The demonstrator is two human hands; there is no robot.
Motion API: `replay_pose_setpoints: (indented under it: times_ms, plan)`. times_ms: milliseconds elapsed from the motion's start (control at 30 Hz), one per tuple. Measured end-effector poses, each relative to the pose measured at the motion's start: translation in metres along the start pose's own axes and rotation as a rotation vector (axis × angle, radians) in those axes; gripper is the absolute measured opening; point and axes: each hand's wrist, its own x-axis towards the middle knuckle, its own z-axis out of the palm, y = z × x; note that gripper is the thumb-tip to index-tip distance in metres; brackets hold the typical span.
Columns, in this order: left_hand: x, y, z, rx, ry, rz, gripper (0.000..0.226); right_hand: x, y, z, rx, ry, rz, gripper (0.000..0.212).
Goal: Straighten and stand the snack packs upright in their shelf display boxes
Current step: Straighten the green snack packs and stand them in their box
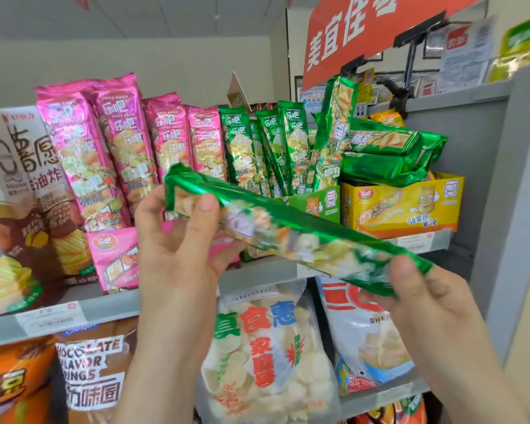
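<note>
we hold one long green snack pack point(288, 232) in both hands, out in front of the shelf point(257, 276) and not in any box. it lies on a slant, high end left, low end right. our left hand point(178, 252) grips the upper end, thumb across the front and fingers curled behind. our right hand point(426, 307) pinches the lower sealed end between thumb and fingers.

the step in hand, as we judge it, is bringing a stray pack to its place. behind it the green display box point(317, 203) holds the standing green packs point(291, 148), some of them leaning. to the right, the flat green packs point(380, 140) lie across the top of the yellow display box point(404, 209), so that part of the job looks undone. the pink packs point(120, 142) at the left stand in their pink box point(114, 249).

next we would need to turn the pack on end and slide it into a gap among the standing ones. the row looks tight, so one hand may have to part the packs while the other feeds it in.
</note>
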Motion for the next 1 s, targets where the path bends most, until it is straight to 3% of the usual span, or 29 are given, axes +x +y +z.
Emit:
replay_pose_setpoints:
  times_ms: [100, 200, 300, 367, 500, 600, 733, 800, 867, 1000]
  plan:
    - [-0.002, 0.01, 0.008, 0.192, -0.057, 0.115, 0.026, 0.007, 0.005, -0.01, 0.153, 0.175, 0.043, 0.048]
    - [0.003, 0.015, 0.027, 0.272, -0.08, 0.203, 0.029, 0.013, 0.002, -0.021, 0.255, 0.171, 0.021, 0.039]
    - [0.024, 0.021, 0.051, 0.3, -0.104, 0.281, 0.025, 0.018, -0.008, -0.032, 0.05, 0.062, -0.097, 0.06]
    - [0.043, 0.025, 0.07, 0.3, -0.122, 0.291, 0.018, 0.023, -0.017, -0.038, -0.125, 0.075, -0.229, 0.055]
    - [0.078, 0.03, 0.113, 0.24, -0.203, 0.231, 0.014, 0.049, -0.038, -0.046, -0.537, 0.288, -0.527, 0.041]
    - [0.104, 0.035, 0.141, 0.216, -0.316, 0.144, 0.03, 0.079, -0.057, -0.054, -0.711, 0.475, -0.681, 0.036]
    - [0.137, 0.023, 0.161, 0.822, -0.432, 0.443, 0.041, 0.126, -0.084, -0.058, -0.903, 0.619, -0.752, 0.029]
    - [0.148, 0.009, 0.165, 1.179, -0.479, 0.575, 0.046, 0.147, -0.092, -0.056, -0.999, 0.593, -0.72, 0.026]
    - [0.156, -0.004, 0.166, 1.41, -0.538, 0.597, 0.059, 0.167, -0.095, -0.053, -1.13, 0.483, -0.569, 0.028]
    - [0.167, -0.018, 0.158, 1.501, -0.585, 0.563, 0.055, 0.19, -0.091, -0.053, -1.436, 0.103, -0.177, 0.028]
